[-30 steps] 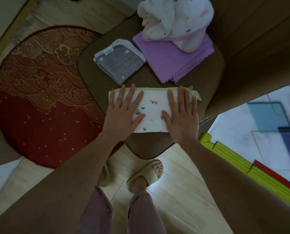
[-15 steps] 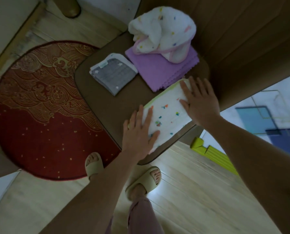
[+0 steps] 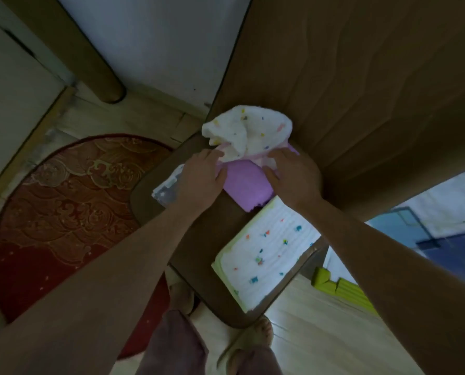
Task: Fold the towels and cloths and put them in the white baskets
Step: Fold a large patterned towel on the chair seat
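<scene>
A folded white cloth with coloured specks and a green edge [image 3: 264, 255] lies at the near right of the brown seat [image 3: 204, 239], free of both hands. Behind it a purple cloth [image 3: 246, 184] lies flat with a crumpled white speckled, pink-edged towel [image 3: 249, 131] on top. My left hand [image 3: 201, 180] grips the left edge of the purple cloth under the towel. My right hand [image 3: 293, 177] grips its right edge, fingers curled round the fabric. A folded grey star-print cloth [image 3: 165, 189] is partly hidden under my left hand. No white basket is in view.
The seat's tall brown back [image 3: 361, 90] rises just behind the towels. A red patterned round rug [image 3: 63, 212] covers the floor to the left, and a yellow-green foam edge [image 3: 342, 290] lies at the right. My slippered feet [image 3: 253, 345] stand below the seat.
Both hands left the folded speckled cloth after turning it and sliding it to the seat's near right. They reached back to the purple cloth and took hold of its two sides.
</scene>
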Available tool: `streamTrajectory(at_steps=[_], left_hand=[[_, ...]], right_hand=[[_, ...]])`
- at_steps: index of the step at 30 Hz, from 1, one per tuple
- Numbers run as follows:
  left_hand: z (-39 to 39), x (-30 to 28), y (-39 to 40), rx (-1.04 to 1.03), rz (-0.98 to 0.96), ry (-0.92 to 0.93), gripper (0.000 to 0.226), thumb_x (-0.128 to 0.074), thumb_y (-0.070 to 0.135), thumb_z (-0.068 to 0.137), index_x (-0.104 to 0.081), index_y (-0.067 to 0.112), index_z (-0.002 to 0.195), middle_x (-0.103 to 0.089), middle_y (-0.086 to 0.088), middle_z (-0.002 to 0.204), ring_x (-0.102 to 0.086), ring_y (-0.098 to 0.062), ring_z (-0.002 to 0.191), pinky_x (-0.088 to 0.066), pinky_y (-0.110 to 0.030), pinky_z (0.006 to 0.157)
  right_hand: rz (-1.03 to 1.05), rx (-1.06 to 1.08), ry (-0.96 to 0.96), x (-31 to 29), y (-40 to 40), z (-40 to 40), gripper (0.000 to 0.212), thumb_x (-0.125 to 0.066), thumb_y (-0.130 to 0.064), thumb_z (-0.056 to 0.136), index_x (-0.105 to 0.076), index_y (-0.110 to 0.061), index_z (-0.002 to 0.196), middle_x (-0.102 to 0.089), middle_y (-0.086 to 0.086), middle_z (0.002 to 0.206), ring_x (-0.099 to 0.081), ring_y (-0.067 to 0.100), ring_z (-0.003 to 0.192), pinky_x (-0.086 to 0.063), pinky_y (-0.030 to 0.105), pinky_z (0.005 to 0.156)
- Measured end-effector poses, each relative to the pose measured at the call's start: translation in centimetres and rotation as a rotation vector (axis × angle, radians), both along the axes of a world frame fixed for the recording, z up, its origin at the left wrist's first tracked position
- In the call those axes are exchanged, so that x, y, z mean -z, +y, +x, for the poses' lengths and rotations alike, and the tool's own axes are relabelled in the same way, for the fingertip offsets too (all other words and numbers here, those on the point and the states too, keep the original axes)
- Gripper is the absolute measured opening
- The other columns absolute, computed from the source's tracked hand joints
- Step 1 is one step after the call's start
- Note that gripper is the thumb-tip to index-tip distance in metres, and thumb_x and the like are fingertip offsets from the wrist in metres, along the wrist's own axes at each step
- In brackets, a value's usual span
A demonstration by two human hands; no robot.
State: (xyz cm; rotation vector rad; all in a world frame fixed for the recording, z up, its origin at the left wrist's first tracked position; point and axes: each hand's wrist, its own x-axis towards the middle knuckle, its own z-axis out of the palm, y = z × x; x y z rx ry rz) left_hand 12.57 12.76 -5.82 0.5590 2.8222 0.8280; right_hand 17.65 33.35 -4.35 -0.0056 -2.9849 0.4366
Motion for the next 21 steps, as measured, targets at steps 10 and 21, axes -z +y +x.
streamTrajectory(at_steps=[10, 21], left_hand=[[-6.7, 3.3, -0.1, -0.035, 0.077, -0.355, 0.027, -0.064, 0.033, 0.089, -0.071, 0.007, 0.090, -0.069, -0.012, 0.081, -0.064, -0.028, 0.080, -0.048, -0.035, 0.067], [-10.3, -12.1, -0.6, 0.126, 0.583, -0.561, 0.017, -0.057, 0.011, 0.096, -0.068, 0.013, 0.083, -0.063, 0.004, 0.077, -0.053, 0.003, 0.067, -0.043, -0.018, 0.064]], right_hand=[[-0.441, 0.424, -0.154, 3.3, -5.0, -7.6, 0.021, -0.063, -0.020, 0.092, -0.067, -0.003, 0.103, -0.067, 0.017, 0.099, -0.060, 0.032, 0.096, -0.039, 0.033, 0.078], [-1.096, 0.699, 0.022, -10.1, -6.9, -7.3, 0.012, -0.059, -0.001, 0.092, -0.064, -0.011, 0.087, -0.069, 0.006, 0.077, -0.066, 0.014, 0.072, -0.050, 0.029, 0.071]])
